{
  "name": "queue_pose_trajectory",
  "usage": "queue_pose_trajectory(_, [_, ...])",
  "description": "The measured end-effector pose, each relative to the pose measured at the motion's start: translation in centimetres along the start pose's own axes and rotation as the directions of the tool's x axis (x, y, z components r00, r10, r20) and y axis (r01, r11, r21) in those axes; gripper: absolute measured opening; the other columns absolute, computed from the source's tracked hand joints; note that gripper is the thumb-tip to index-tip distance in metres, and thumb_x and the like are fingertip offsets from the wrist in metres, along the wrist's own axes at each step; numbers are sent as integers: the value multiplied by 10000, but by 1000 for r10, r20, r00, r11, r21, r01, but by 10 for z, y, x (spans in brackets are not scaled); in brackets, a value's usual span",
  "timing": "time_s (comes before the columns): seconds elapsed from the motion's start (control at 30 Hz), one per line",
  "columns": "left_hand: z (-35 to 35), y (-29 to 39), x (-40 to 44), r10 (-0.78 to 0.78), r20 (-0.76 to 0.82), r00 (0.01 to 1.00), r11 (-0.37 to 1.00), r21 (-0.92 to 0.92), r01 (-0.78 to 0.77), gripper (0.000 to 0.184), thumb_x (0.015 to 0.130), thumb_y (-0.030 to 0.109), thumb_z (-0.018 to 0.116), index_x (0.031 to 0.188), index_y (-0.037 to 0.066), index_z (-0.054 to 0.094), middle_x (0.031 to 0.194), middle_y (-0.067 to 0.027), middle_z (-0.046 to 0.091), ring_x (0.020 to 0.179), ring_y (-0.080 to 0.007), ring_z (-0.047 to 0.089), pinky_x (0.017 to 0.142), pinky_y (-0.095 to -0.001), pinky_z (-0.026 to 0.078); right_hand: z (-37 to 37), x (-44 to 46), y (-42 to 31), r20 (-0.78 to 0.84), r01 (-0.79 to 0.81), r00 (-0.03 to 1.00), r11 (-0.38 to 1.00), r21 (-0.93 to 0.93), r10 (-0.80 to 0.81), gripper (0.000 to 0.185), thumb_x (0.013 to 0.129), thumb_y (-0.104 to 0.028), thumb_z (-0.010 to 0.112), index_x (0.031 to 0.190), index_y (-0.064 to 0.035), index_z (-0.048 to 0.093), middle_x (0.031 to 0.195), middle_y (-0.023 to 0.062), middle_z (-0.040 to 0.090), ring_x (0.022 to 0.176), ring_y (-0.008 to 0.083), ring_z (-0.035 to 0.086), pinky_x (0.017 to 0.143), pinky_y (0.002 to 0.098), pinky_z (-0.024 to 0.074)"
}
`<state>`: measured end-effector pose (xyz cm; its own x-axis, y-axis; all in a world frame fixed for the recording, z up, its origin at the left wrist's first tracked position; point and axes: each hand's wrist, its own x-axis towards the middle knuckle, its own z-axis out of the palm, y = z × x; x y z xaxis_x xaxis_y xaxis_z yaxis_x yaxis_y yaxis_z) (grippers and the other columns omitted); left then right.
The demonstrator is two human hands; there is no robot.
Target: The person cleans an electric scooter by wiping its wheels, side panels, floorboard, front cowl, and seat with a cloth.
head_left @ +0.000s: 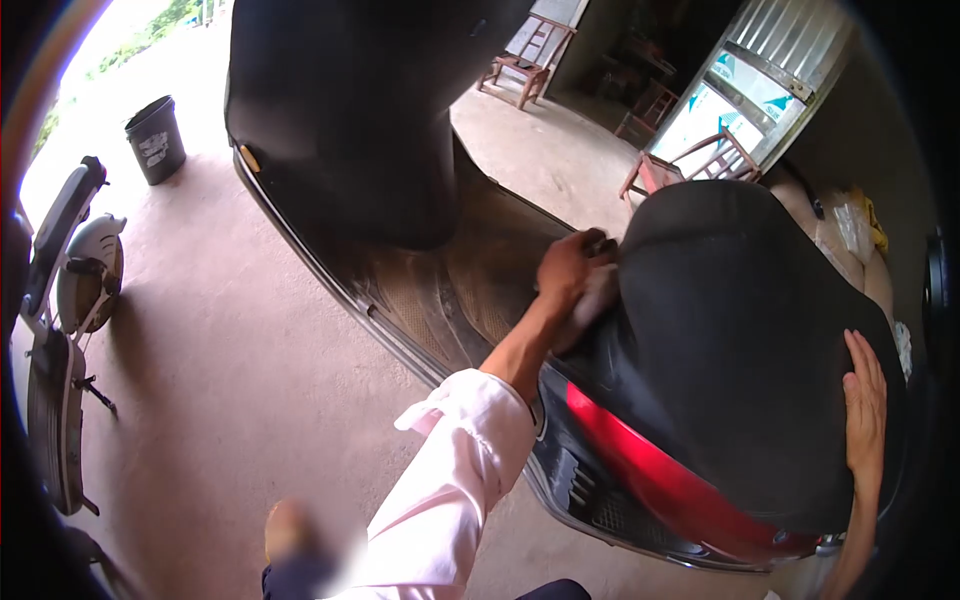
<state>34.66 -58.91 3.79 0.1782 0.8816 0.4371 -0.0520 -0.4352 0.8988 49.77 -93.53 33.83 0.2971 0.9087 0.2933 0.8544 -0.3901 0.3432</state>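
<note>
A scooter with a black seat [740,330], a red side panel [660,470] and a dark footboard [430,290] stands in front of me. My left hand [575,272] reaches to the front of the seat, just above the footboard. Its fingers are curled round a pale greyish cloth [592,308], partly hidden under the hand and blurred. On the rear right part of the seat, my right hand [865,400] lies flat with its fingers stretched out. The scooter's black front shield [340,130] rises at the top.
At the left stands another two-wheeler [60,430], partly cut off, with a black bucket [155,142] farther back. Wooden chairs [527,65] stand near a doorway and a metal door [740,100]. Plastic bags [855,225] lie behind the seat.
</note>
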Motion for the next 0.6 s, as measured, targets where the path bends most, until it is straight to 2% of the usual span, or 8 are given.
queue_pose_trajectory(0.03, [3,-18,-10,-171,4,985,981,-92,171,360,861,288,633,1127,52,687,1063,-153,712,976,-280,694,838,-363,520,0,1,-1,-3,11,1000,1000,14,-11,475,1031,-284,338,1437,-68,459,1490,135,429,1404,290,357,1169,385,227])
queue_pose_trajectory(0.17, [3,-79,-67,5,-3,1000,955,-298,-6,283,932,278,582,1092,66,680,1005,-135,716,922,-235,683,825,-326,511,-2,-1,-5,-37,26,999,999,36,-24,458,1026,-280,363,1416,-68,479,1465,149,453,1379,303,389,1154,391,241])
queue_pose_trajectory(0.23, [-12,-49,-95,-268,65,961,925,-260,276,367,880,308,649,1108,21,656,1004,-175,703,944,-267,671,848,-350,499,-2,-1,-6,-56,35,998,998,45,-32,448,1022,-277,383,1405,-72,491,1453,155,464,1366,310,403,1143,394,251])
queue_pose_trajectory(0.27, [-16,-47,-106,-111,-22,994,994,-23,111,396,859,311,673,1113,8,650,990,-188,699,936,-280,669,848,-363,496,-1,0,-6,-72,49,996,997,53,-45,445,1021,-283,391,1399,-75,498,1445,159,471,1358,313,412,1138,396,257])
queue_pose_trajectory(0.33, [-11,-18,-140,-158,-126,979,986,-75,149,427,830,290,700,1128,-10,640,1001,-203,680,955,-298,646,875,-389,476,1,-1,-4,-92,65,994,995,72,-58,441,1021,-289,399,1393,-78,505,1437,162,477,1351,316,420,1134,398,264])
queue_pose_trajectory(0.37, [-16,24,-151,-222,-87,971,943,-273,191,412,808,244,714,1129,-6,647,1024,-197,653,1010,-311,604,918,-399,444,3,-1,-3,-99,67,993,996,62,-61,444,1020,-300,406,1392,-79,506,1433,164,481,1349,315,424,1131,401,269])
queue_pose_trajectory(0.5, [19,107,-197,49,-265,963,993,-87,-74,492,710,99,751,1173,13,610,1123,-168,608,1068,-322,546,944,-419,427,6,-1,0,-124,54,991,999,-6,-54,453,1022,-330,416,1395,-89,504,1428,168,485,1342,314,433,1123,406,281])
queue_pose_trajectory(0.6, [45,151,-230,113,-357,927,993,25,-111,565,696,40,755,1219,-24,553,1160,-208,573,1117,-326,553,992,-403,417,13,0,7,-159,67,985,997,-29,-71,453,1025,-334,405,1393,-88,504,1427,170,485,1341,312,434,1118,399,288])
